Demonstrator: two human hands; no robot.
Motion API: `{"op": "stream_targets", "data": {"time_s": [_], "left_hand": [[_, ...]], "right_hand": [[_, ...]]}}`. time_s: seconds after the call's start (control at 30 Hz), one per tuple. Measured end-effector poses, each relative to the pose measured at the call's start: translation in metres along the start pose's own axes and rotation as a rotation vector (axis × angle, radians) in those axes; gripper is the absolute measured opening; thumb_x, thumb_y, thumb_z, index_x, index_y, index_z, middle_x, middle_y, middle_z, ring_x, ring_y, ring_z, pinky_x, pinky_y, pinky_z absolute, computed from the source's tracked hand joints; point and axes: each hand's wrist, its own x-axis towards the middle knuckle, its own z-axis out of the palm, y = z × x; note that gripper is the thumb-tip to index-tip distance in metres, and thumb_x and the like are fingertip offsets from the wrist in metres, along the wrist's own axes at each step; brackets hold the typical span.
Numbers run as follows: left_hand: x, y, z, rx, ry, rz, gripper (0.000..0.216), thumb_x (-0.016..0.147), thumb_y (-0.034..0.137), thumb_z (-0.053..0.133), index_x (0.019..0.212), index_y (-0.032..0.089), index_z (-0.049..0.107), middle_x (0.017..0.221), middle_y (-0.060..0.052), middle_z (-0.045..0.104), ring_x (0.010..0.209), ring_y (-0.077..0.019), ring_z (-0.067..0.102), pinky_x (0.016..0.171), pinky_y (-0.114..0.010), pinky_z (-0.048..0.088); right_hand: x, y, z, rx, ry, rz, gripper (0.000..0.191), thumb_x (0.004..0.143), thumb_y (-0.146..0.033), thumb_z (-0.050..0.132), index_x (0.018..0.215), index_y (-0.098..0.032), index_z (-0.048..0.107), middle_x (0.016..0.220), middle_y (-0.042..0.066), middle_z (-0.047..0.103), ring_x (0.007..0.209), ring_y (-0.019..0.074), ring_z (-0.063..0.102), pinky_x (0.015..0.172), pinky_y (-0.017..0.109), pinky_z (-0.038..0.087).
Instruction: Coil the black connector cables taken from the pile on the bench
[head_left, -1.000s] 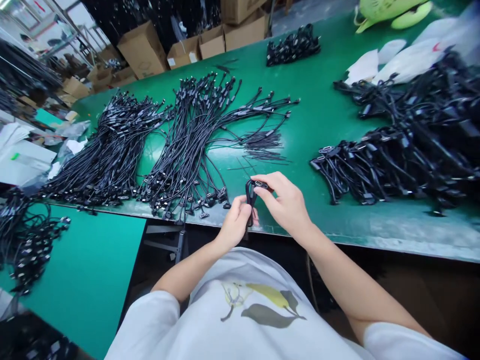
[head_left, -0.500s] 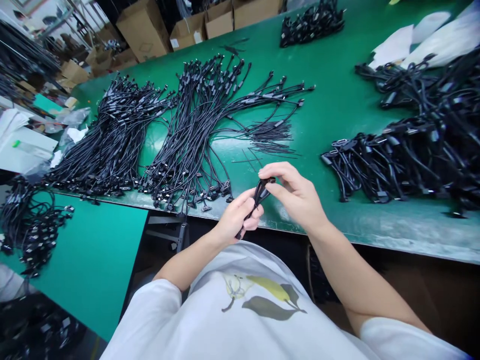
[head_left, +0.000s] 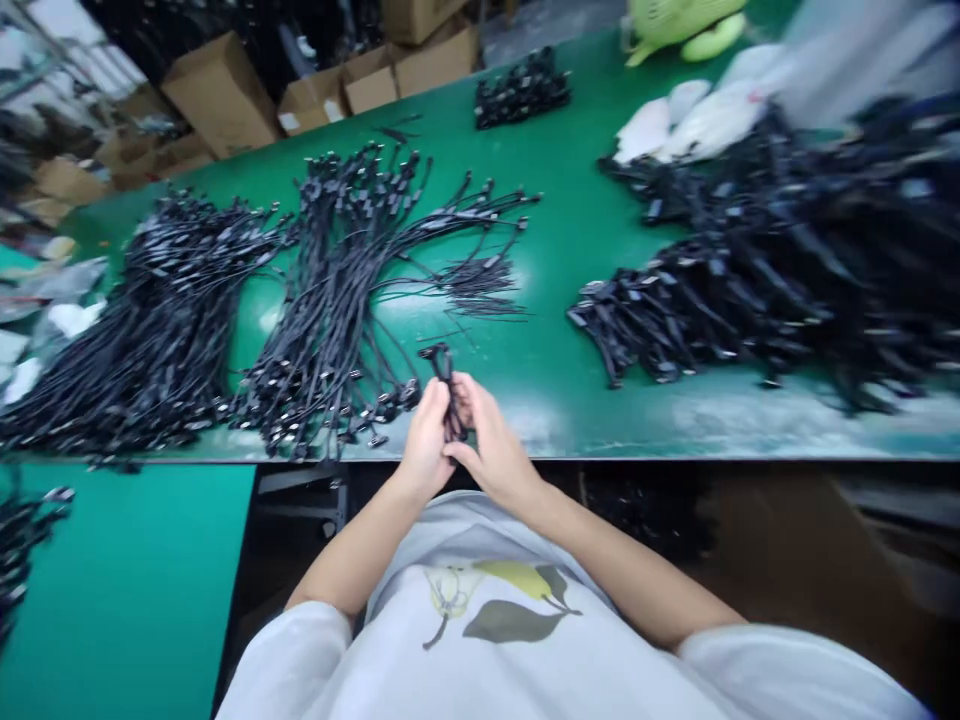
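Observation:
Between both hands is a short folded bundle of black cable (head_left: 451, 400), its connector end sticking up past the fingers. My left hand (head_left: 426, 440) closes on it from the left side. From the right, my right hand (head_left: 487, 437) presses against the same cable, thumb below and fingers behind. A spread of loose black cables (head_left: 341, 270) with connectors at both ends lies just to the left of the hands. Beyond the hands sits a small heap of thin black ties (head_left: 484, 283).
To the right, a large pile of folded cable bundles (head_left: 675, 310) covers the green table (head_left: 540, 380). Another cable pile (head_left: 161, 320) lies at left, and a small stack (head_left: 523, 90) at the back. Cardboard boxes (head_left: 221, 95) stand behind. A green plush object (head_left: 675, 22) is at the far edge.
The view has turned to the right. My right hand has moved from the cable's upper connector end down along the bundle, closer to my left hand.

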Motion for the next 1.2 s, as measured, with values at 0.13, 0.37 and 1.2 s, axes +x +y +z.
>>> {"op": "stream_targets", "data": {"time_s": [0.13, 0.37, 1.2], "left_hand": [[-0.001, 0.0, -0.003, -0.035, 0.03, 0.048, 0.024, 0.085, 0.042, 0.067, 0.095, 0.02, 0.066, 0.101, -0.002, 0.071, 0.101, -0.0136, 0.065, 0.095, -0.026, 0.048], [-0.01, -0.002, 0.003, 0.011, -0.007, 0.096, 0.016, 0.089, 0.035, 0.062, 0.085, 0.02, 0.067, 0.109, -0.002, 0.068, 0.109, -0.0146, 0.062, 0.099, -0.028, 0.048], [-0.032, 0.014, 0.004, -0.196, -0.054, -0.155, 0.028, 0.075, 0.038, 0.075, 0.084, 0.016, 0.061, 0.09, -0.005, 0.067, 0.097, -0.0218, 0.066, 0.089, -0.035, 0.048]], "right_hand": [[0.006, -0.007, -0.004, -0.109, -0.031, 0.044, 0.074, 0.094, -0.039, 0.054, 0.155, -0.015, 0.02, 0.156, 0.018, 0.024, 0.147, 0.0267, 0.023, 0.12, 0.042, 0.032], [0.003, -0.027, -0.033, -0.103, -0.185, 0.073, 0.023, 0.095, -0.022, 0.046, 0.113, -0.015, 0.06, 0.117, 0.013, 0.06, 0.112, 0.0211, 0.058, 0.1, 0.037, 0.047], [-0.014, -0.027, -0.04, -0.018, -0.213, 0.049, 0.028, 0.1, -0.031, 0.044, 0.121, -0.022, 0.059, 0.13, 0.009, 0.06, 0.125, 0.0221, 0.055, 0.102, 0.035, 0.047]]}}
